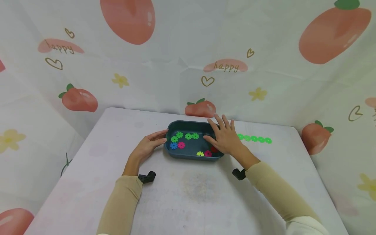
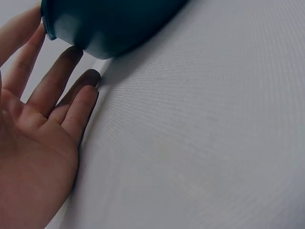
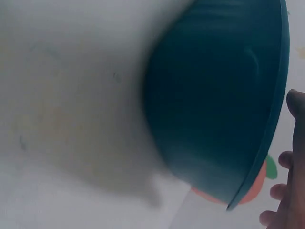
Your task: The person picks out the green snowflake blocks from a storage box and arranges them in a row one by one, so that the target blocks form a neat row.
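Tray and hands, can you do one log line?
tray: discs inside | left hand: at left end | right hand: spread over right end

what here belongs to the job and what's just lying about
Likely part of the job:
- tub, touched by the left hand
- discs in the tub, under or near the right hand
- green row on the table, probably

Just about:
- backdrop
- thin green strand

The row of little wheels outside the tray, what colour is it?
Bright green. The row of little wheels shows best in the head view.
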`<act>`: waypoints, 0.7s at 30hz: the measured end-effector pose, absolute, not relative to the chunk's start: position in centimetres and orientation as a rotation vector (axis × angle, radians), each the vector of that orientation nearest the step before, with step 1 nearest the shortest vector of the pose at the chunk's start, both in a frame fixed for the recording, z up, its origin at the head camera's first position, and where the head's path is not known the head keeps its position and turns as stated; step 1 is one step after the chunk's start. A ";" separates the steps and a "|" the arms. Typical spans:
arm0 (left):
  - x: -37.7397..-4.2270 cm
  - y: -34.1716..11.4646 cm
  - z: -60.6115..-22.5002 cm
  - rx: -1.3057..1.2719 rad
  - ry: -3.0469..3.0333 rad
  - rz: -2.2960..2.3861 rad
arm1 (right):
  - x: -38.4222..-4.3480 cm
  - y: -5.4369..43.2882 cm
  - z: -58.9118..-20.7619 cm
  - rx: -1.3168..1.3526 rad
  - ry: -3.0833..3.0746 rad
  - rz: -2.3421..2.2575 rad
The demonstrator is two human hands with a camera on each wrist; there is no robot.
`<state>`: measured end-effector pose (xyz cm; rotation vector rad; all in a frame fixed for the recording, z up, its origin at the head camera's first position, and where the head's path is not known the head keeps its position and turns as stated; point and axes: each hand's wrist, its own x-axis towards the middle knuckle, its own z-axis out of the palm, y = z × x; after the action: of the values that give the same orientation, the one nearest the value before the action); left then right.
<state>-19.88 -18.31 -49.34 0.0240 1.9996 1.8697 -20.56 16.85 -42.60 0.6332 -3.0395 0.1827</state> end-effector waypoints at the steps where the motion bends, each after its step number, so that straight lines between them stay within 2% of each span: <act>1: -19.9 -18.3 -49.4 0.025 1.999 1.871 | -20.5 16.7 -42.7 0.649 -3.031 0.182; 13: -19.7 -18.1 -49.3 0.023 2.003 1.865 | -20.4 14.3 -43.4 0.741 -2.964 0.167; 21: -19.8 -18.1 -49.2 0.025 2.002 1.871 | -20.4 13.0 -44.0 0.788 -2.943 0.315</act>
<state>-19.80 -18.15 -49.17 0.0255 2.0022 1.8709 -20.41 12.97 -44.05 0.7877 -2.9428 0.3150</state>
